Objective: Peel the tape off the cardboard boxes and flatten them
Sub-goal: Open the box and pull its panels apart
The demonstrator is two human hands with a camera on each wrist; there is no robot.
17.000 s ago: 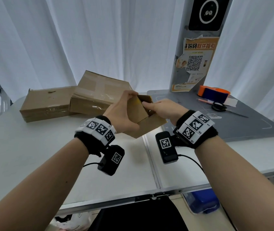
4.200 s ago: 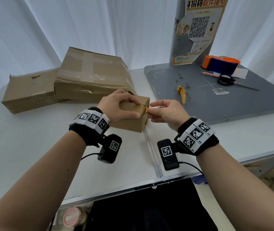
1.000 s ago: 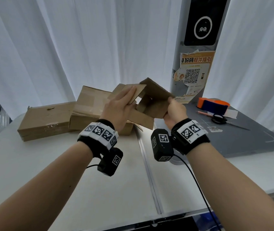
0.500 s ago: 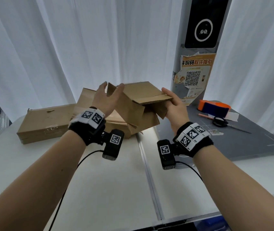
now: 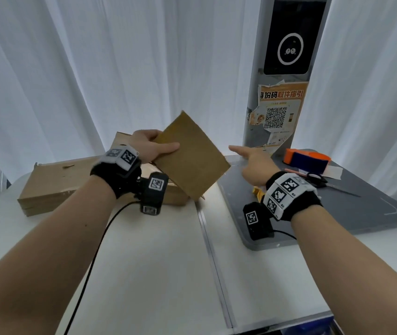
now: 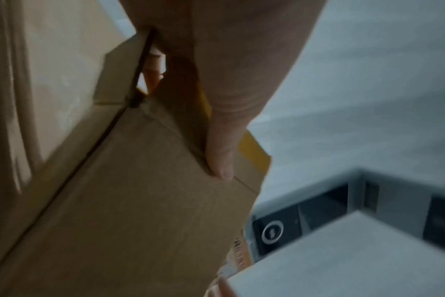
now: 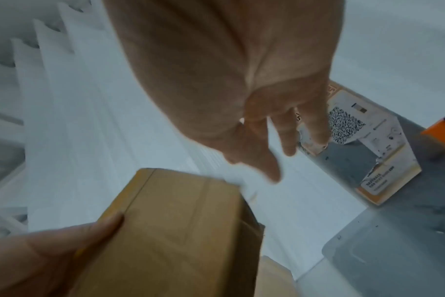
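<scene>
My left hand (image 5: 152, 146) grips the small flattened cardboard box (image 5: 192, 163) by its left edge, thumb on top, holding it tilted above the table. The same box (image 6: 145, 201) fills the left wrist view, with my thumb across it, and shows as the box (image 7: 170, 231) in the right wrist view. My right hand (image 5: 250, 155) hangs to the right of the box, apart from it, fingers straight and empty; the right hand (image 7: 267, 140) looks spread. Two taped boxes lie behind: a flat one (image 5: 55, 182) at the left and a larger one (image 5: 122, 139) mostly hidden by my left hand.
A grey mat (image 5: 337, 209) covers the right of the white table (image 5: 149, 262). On it lie a crumpled tape scrap (image 5: 258, 192), scissors (image 5: 318, 180), a pen and an orange and blue tape dispenser (image 5: 308, 159). A grey post with a QR poster (image 5: 277, 117) stands behind.
Half a second ago both hands pressed the half-collapsed box between them. Now it is flat and my left hand alone holds it; my right hand has let go and moved right.
</scene>
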